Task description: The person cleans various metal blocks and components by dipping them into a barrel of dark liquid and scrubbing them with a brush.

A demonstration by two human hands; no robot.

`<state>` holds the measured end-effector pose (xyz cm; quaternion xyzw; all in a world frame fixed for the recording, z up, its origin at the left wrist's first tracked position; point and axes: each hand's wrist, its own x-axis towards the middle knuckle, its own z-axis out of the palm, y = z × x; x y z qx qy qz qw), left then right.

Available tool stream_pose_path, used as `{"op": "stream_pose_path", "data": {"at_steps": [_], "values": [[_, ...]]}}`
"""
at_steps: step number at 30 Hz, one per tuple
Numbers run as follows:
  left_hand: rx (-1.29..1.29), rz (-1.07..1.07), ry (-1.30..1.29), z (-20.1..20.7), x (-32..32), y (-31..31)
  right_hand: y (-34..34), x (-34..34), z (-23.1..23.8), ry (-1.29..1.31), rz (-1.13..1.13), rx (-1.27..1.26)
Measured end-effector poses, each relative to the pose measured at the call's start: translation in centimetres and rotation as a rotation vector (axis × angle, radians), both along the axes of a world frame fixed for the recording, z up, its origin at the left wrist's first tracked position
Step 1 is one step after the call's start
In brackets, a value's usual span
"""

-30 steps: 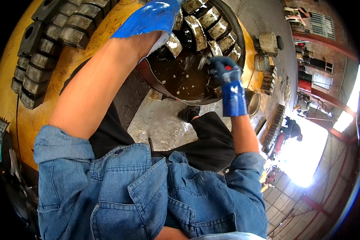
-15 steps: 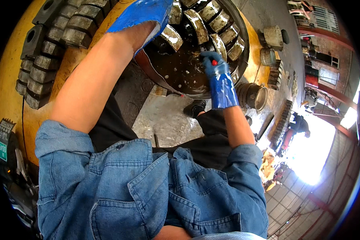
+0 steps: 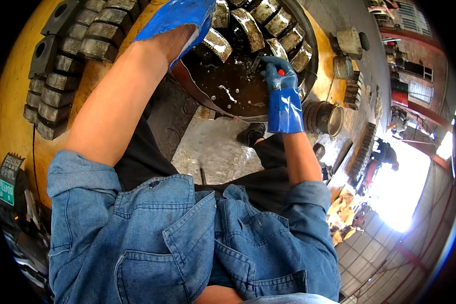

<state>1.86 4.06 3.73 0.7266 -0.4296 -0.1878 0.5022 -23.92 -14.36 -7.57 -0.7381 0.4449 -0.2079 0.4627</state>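
A large round tub holds dark, oily liquid with pale flecks and bubbles on it. Several thick curved metal blocks, wet and shiny, lie in its far part. My right hand, in a blue rubber glove, is closed around a tool with a red handle end over the tub's right side, close to the blocks. The tool's head is mostly hidden by the fingers and dark against the liquid. My left hand, also blue-gloved, reaches over the tub's far left; its fingers are beyond the upper edge.
Rows of similar curved metal blocks stand on a yellow surface at the left. Right of the tub are a round metal can and more stacked blocks. Below the tub, a pale metal plate lies on the floor between my legs.
My right hand has moved slightly right and up along the liquid, still gripping the red-ended tool. The left hand has barely moved.
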Motion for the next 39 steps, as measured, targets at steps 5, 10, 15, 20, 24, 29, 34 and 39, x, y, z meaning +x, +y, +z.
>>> {"op": "stream_pose_path", "data": {"at_steps": [5, 10, 15, 20, 24, 29, 34, 39], "values": [[0.045, -0.034, -0.012, -0.3, -0.6, -1.2, 1.8, -0.5, 2.0, -0.023, 0.161, -0.284], [0.177, -0.039, -0.066, 0.4, -0.9, -1.7, 1.6, 3.9, 2.6, -0.130, 0.229, -0.321], [0.153, -0.021, -0.291, -1.1, -0.3, -2.0, 0.9, 2.2, 1.3, -0.167, 0.209, -0.289], [-0.008, -0.018, 0.509, 1.4, -2.0, -1.6, 1.3, -0.7, 2.9, -0.140, 0.066, -0.015], [-0.143, -0.074, 0.669, 0.1, -1.6, -1.5, -0.2, 0.7, 5.4, -0.195, -0.080, 0.175], [-0.043, -0.034, 0.491, 2.0, -2.2, -1.5, -3.1, 4.5, 8.3, -0.190, -0.096, 0.166], [-0.039, -0.039, 0.512, 1.7, -1.7, -2.0, -2.9, 10.2, 9.8, -0.201, -0.084, 0.199], [-0.037, -0.063, 0.439, 1.3, -2.0, -3.0, -2.9, 11.4, 9.9, -0.298, -0.075, 0.227]]}}
